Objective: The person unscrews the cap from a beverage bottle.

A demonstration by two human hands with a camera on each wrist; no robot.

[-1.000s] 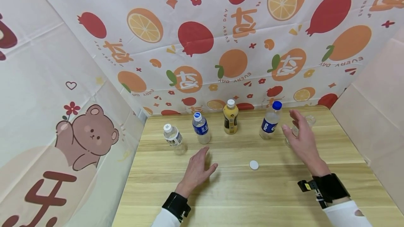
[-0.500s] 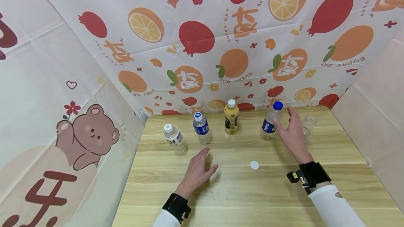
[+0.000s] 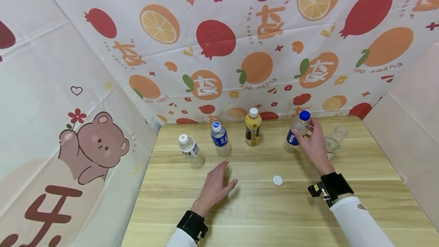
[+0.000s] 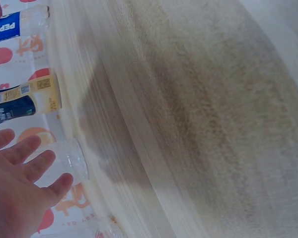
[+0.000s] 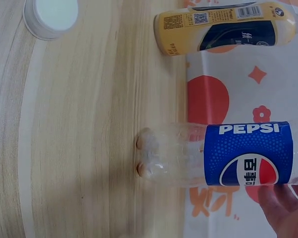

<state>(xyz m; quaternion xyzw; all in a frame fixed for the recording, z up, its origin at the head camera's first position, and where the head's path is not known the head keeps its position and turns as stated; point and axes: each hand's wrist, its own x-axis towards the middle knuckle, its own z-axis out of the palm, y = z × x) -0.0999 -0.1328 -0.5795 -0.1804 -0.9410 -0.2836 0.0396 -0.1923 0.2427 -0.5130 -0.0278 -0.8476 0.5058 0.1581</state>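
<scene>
My right hand (image 3: 313, 146) is at the upper part of a clear Pepsi bottle (image 3: 291, 140) with a blue cap (image 3: 304, 115). Its thumb lies across the front, with the fingers curled around the far side, partly hidden. The bottle stands upright on the table; the right wrist view shows its blue label (image 5: 248, 153) with the thumb (image 5: 273, 203) at the edge. My left hand (image 3: 214, 186) hovers over the table with spread fingers, holding nothing. Nearest to it is a clear bottle with a blue label (image 3: 219, 139).
A yellow bottle (image 3: 253, 129) stands left of the Pepsi bottle. A white-capped clear bottle (image 3: 190, 151) is at the far left. A round white lid (image 3: 277, 180) lies on the wooden table (image 3: 260, 216). Beyond my right hand is a clear container (image 3: 332, 146).
My right hand has moved left from the clear container to the Pepsi bottle, and its thumb and fingers have come around it. My left hand has stayed in place.
</scene>
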